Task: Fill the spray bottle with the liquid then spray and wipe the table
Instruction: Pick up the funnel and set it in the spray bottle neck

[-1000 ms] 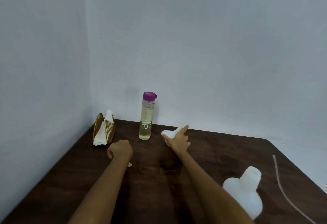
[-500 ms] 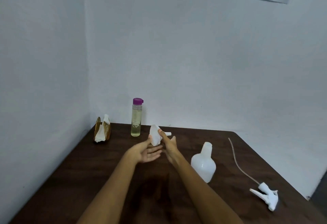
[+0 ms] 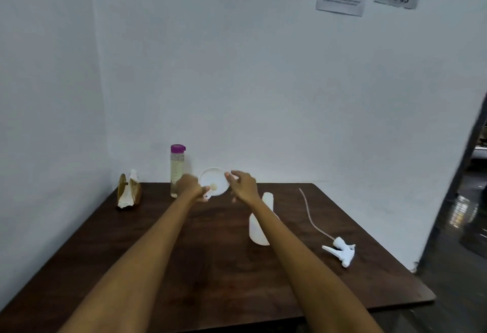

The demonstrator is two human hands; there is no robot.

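Observation:
A white funnel (image 3: pixel 214 180) is held up above the dark wooden table (image 3: pixel 200 267), its wide mouth facing me. My left hand (image 3: pixel 190 185) grips its spout end and my right hand (image 3: pixel 243 184) pinches its rim. The white spray bottle body (image 3: pixel 259 232) stands uncapped behind my right forearm, partly hidden. Its trigger head with the long tube (image 3: pixel 341 252) lies on the table to the right. A clear bottle of pale yellow liquid with a purple cap (image 3: pixel 177 172) stands at the back, just left of my left hand.
A wire holder with white tissues (image 3: pixel 129 193) sits at the back left corner. White walls close the back and left. The table's right edge drops to a shiny floor, and a dark doorway is at far right.
The funnel has been lifted and turned so its mouth faces me, with both hands now holding it. The view has widened to the right, showing the whole trigger head.

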